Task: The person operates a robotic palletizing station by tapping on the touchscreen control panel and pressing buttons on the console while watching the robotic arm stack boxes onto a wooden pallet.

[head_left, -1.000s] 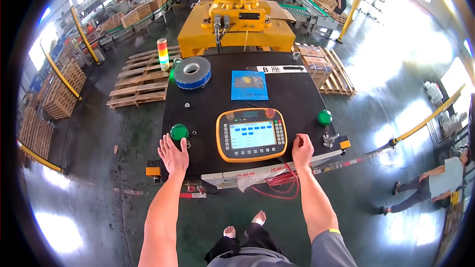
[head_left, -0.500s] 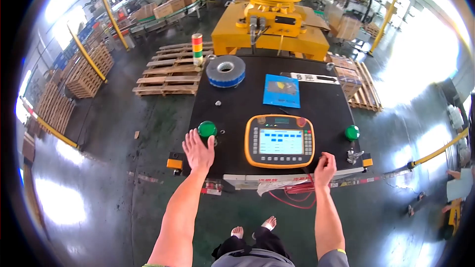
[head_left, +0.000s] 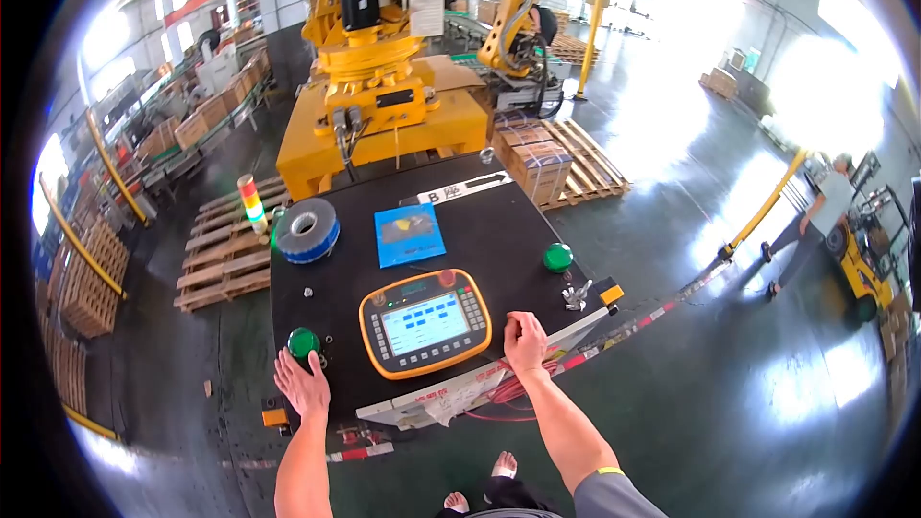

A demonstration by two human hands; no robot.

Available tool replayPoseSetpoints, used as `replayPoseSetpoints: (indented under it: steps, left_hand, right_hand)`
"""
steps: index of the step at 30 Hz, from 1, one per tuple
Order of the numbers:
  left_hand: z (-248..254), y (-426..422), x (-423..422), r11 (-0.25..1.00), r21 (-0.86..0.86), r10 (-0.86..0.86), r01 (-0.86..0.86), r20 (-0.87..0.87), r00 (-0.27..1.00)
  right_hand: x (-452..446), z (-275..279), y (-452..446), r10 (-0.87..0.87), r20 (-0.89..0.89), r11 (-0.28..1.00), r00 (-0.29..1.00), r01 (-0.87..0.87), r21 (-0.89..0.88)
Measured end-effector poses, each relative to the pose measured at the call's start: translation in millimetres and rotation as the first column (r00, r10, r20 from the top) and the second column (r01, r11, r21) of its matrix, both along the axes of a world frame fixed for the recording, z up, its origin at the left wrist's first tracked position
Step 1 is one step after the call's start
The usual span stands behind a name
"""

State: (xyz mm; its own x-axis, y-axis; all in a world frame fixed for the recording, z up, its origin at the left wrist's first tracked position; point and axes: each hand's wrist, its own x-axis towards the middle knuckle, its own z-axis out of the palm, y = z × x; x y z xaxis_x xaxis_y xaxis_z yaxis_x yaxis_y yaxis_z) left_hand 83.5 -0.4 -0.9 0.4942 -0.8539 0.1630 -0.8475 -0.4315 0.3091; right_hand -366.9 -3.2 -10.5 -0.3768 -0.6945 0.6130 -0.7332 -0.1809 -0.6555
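Note:
My left hand [head_left: 302,385] lies at the left front corner of the black cabinet top [head_left: 489,230], fingers spread, just below a green button [head_left: 303,342]. My right hand [head_left: 525,340] rests on the front edge with its fingers curled; whether it holds anything is hidden. Between them lies a yellow-rimmed teach pendant [head_left: 425,323] with a lit screen. Behind the pendant are a blue packet [head_left: 410,237] and, to the left, a roll of tape [head_left: 307,230]. A second green button [head_left: 557,257] and a bunch of keys [head_left: 577,295] are at the right.
A yellow robot arm [head_left: 518,10] stands behind the cabinet, its head over cartons [head_left: 532,161] on a pallet. A light tower [head_left: 252,201] rises by the left pallet [head_left: 223,254]. At the far right, a person [head_left: 825,211] is beside a yellow forklift [head_left: 863,273].
The head view has swung right and tilted up. The yellow arm now reaches over the right-hand cartons. The person at the right appears more fully, near the forklift. Both hands keep their places on the cabinet.

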Motion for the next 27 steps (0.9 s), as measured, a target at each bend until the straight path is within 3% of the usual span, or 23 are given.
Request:
replayPoseSetpoints:
  steps: [19, 20, 22, 24, 25, 26, 27]
  left_hand:
    - [5.9, 1.0, 0.4, 1.000, -0.003, -0.011, 0.010, -0.073, 0.997]
    - [12.6, 1.3, -9.4, 0.991, -0.135, -0.011, 0.014, 0.028, 1.000]
    - [36.5, 8.0, -18.4, 0.973, -0.217, -0.091, 0.075, -0.066, 0.994]
    - [25.0, 11.4, -17.4, 0.961, -0.261, -0.088, 0.089, 0.018, 0.996]
    - [5.7, 10.2, -12.4, 0.930, -0.346, -0.063, 0.123, 0.179, 0.982]
    - [16.8, 15.0, -18.1, 0.985, -0.170, -0.027, 0.044, 0.101, 0.994]
    - [-25.2, 10.1, -6.1, 0.982, -0.190, 0.032, 0.002, 0.175, 0.984]
  right_hand:
    - [-4.6, 6.9, 2.7, -0.045, -0.071, 0.997, 0.996, 0.041, -0.060]
    - [-9.0, 5.7, 3.0, -0.066, -0.100, 0.996, 0.993, 0.059, -0.070]
    - [-6.6, -0.6, -0.5, -0.026, -0.100, 0.998, 0.995, 0.021, -0.058]
    - [-5.4, -8.4, -2.5, -0.029, -0.096, 0.999, 0.995, 0.030, 0.011]
    - [-4.2, -8.2, -2.8, -0.014, -0.086, 1.000, 0.996, 0.011, -0.027]
    - [-3.2, -8.6, -2.9, -0.010, -0.099, 1.000, 0.995, 0.007, -0.030]
    - [-3.7, -9.8, -3.6, 0.014, -0.074, 0.999, 0.997, -0.017, -0.043]
